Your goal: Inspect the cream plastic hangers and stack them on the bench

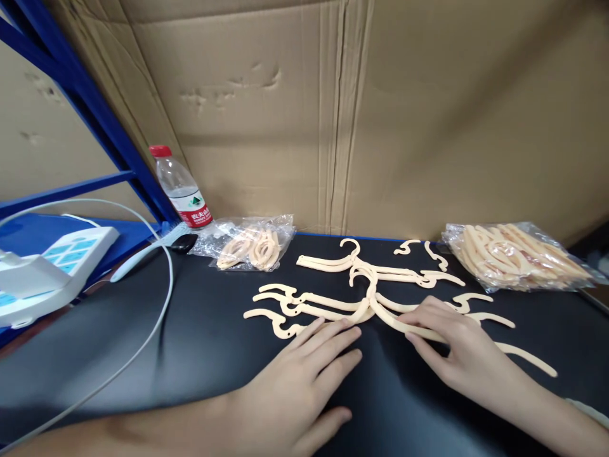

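Observation:
Several cream plastic folding hangers point(333, 303) lie overlapped on the black tabletop, their hooks pointing away from me. My right hand point(447, 336) pinches the right arm of the nearest hanger point(392, 322) between thumb and fingers. Flat over the left arm of that hanger lies my left hand point(314, 374), fingers stretched out and slightly apart, hiding part of it. Another hanger point(328, 263) rests farther back. Two small loose curved pieces point(408, 246) sit behind it on the right.
A clear bag of hanger parts point(518, 254) lies at the back right, a smaller bag point(257, 246) at the back left. Beside that are a water bottle point(185, 197) and a brush point(152, 251). A white cable point(166, 298) loops across the left. Cardboard point(266, 127) stands behind.

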`<state>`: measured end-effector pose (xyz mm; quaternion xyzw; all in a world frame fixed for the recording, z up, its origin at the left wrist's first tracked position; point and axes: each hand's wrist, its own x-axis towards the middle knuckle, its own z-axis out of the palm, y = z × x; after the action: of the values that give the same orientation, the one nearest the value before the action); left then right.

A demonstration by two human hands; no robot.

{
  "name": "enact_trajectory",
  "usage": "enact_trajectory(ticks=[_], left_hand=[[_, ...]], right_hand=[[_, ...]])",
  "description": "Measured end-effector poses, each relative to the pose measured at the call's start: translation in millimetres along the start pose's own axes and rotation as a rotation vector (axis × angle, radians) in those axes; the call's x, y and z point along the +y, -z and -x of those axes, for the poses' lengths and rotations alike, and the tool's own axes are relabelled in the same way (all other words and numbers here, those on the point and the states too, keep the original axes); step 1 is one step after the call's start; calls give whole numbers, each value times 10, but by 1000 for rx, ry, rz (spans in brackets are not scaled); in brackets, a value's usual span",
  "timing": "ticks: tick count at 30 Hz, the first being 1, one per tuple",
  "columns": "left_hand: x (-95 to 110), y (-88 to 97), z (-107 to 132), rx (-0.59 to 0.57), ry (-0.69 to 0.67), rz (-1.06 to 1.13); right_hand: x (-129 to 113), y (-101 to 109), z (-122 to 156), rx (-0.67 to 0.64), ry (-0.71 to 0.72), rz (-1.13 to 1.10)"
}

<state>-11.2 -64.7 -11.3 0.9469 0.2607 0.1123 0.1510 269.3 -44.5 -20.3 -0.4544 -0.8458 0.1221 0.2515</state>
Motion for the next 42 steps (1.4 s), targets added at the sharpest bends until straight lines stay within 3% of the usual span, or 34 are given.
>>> enact_trajectory(ticks=[6, 16, 33, 42], left_hand=[[-38, -42, 7, -45, 104, 111], [-183, 34, -62, -95, 72, 186], [-239, 3, -73, -61, 78, 106], [-264, 8, -69, -107, 90, 84]], right_hand=[[19, -26, 10, 29, 51, 71], [70, 60, 28, -61, -62, 178], [305, 35, 1, 28, -51, 153], [308, 53, -15, 19, -59, 139]])
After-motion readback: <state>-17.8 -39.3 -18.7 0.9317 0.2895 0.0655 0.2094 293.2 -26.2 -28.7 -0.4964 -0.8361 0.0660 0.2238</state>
